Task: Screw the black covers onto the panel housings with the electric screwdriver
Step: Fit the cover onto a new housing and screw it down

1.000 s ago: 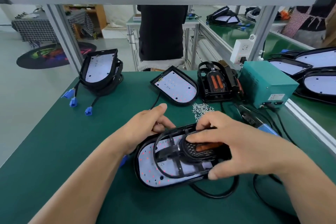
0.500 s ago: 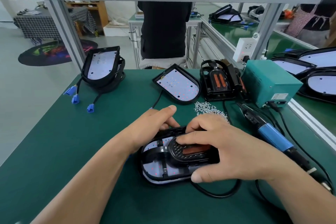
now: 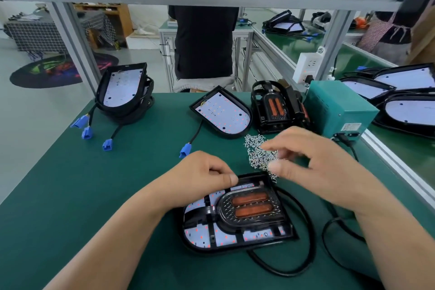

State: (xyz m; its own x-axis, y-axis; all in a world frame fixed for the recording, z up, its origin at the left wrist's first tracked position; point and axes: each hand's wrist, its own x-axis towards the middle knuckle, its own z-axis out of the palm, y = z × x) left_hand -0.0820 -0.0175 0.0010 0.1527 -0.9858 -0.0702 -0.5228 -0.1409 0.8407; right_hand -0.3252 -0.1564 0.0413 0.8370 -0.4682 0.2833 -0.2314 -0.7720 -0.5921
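Now the panel housing [image 3: 198,236] lies near the desk's [image 3: 82,195] front edge, the black cover [image 3: 250,205] seated on it. The left hand [image 3: 202,176], fingers curled, grips the housing's far rim. The right hand [image 3: 313,165] hovers, blurred, over the screws [image 3: 256,155] just behind; whether it pinches one cannot be told.

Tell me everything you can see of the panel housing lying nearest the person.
The panel housing lies flat on the green mat. It is a black D-shaped tray, plastic by its look, holding a white board dotted with red points. A black cover sits in it: a ribbed frame with a perforated oval around two orange strips. The left hand holds its far rim, thumb on top; the right hand is apart, over the screws. A black cable loops from its right side.
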